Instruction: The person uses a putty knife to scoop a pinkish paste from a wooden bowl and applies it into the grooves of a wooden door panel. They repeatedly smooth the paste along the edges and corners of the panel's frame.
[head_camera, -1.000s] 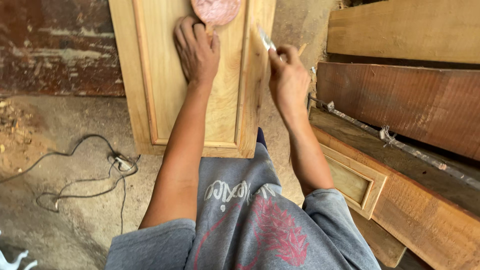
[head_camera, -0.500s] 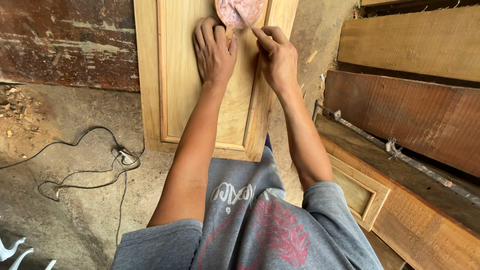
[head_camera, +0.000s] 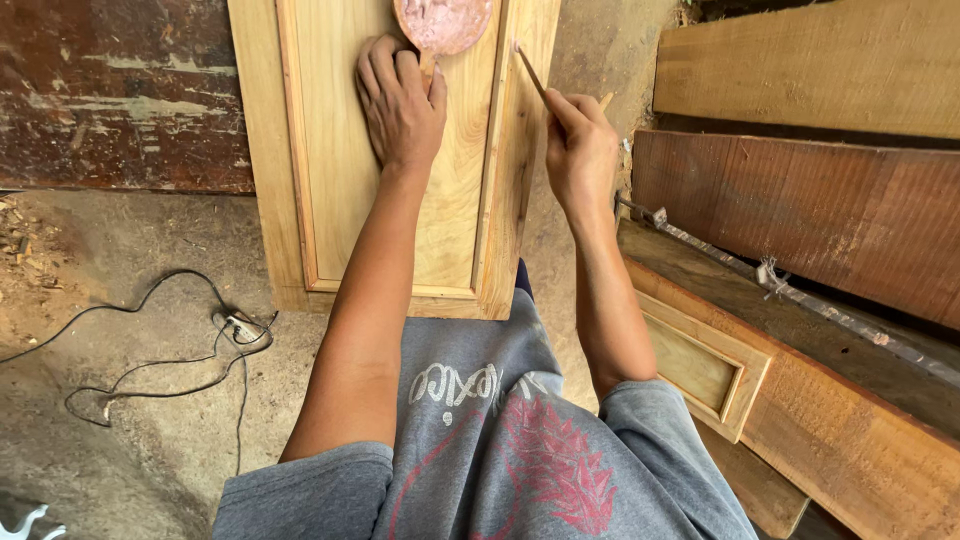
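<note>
A pale wooden panel door lies flat in front of me. My left hand rests palm down on its centre panel, fingers touching the handle of a round board smeared with pinkish filler. My right hand grips a thin wooden stick, whose tip touches the door's right frame rail.
A dark, worn wooden slab lies to the left. Black cables trail over the dirt floor. Stacked planks, a reddish board and another panelled door fill the right side.
My right hand has drawn back from the filler board to the right frame rail, with the stick tip now on the wood. My left hand has stayed flat on the panel.
</note>
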